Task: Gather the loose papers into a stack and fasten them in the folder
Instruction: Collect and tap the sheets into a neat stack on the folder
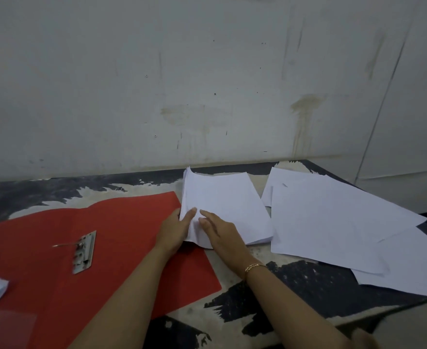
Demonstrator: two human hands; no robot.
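On the tabletop [308, 280], the open red folder [119, 235] lies left, the loose sheets [333, 222] lie right, and the stack [227, 197] is between them. I think its edges should be squared first. The left hand [173, 229] pinches its near corner. The right hand [220, 230] presses on top with straight fingers [208, 215]. The metal clip [85, 251] lies on the folder.

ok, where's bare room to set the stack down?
Free: red folder between metal clip and left hand; table in front, between folder edge and loose sheets. Crowded: right side, where paper stack and loose sheets sit close together.
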